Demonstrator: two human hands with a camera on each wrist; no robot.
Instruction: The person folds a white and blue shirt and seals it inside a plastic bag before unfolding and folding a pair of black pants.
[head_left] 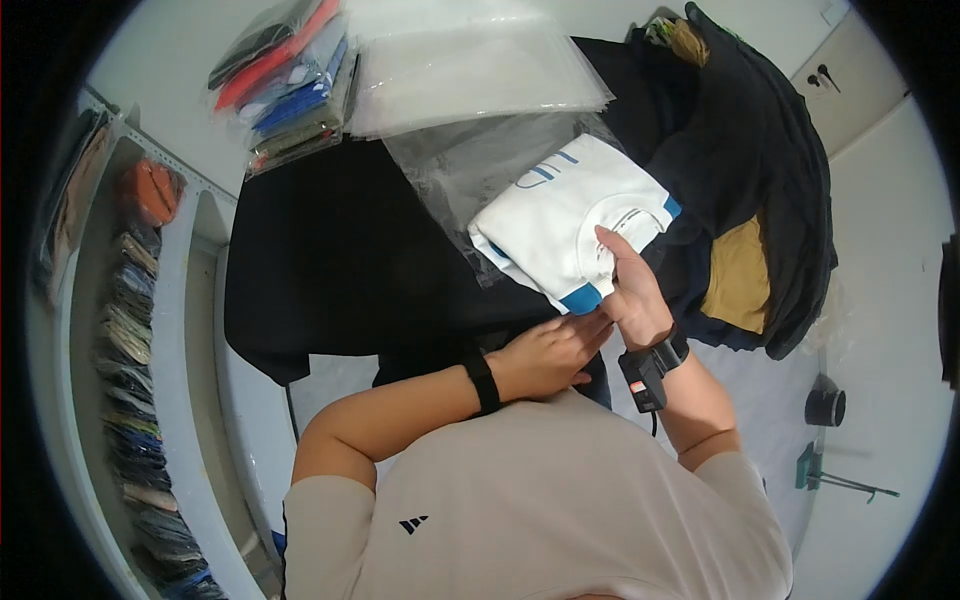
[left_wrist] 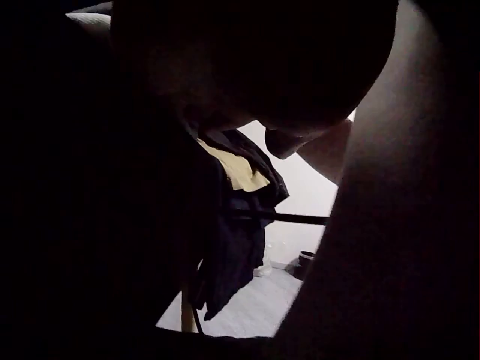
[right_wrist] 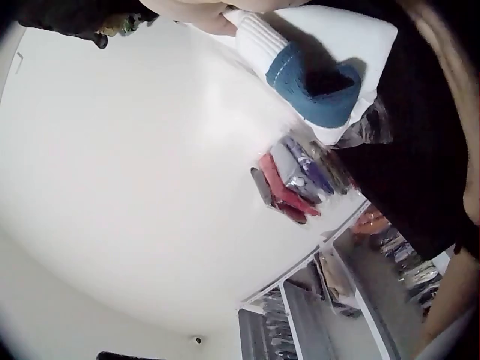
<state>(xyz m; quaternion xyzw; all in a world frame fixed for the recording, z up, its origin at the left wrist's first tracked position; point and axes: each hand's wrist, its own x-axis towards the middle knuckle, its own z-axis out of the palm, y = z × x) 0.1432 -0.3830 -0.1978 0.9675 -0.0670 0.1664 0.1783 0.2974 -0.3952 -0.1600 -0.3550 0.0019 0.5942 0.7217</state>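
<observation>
A folded white garment with blue patches and blue lettering lies tilted over a clear plastic bag at the table's near side. The right hand grips its near right edge, thumb on top and the other fingers beneath. Just below the garment's near corner, the left hand reaches across to the right hand, its fingers at the right palm. In the right wrist view the garment's blue and white edge hangs from the right hand. The left wrist view is mostly dark.
A stack of clear bags lies at the table's back, beside a pile of bagged garments. Dark clothes and a yellow cloth are heaped at the right. Shelves of bagged garments stand left.
</observation>
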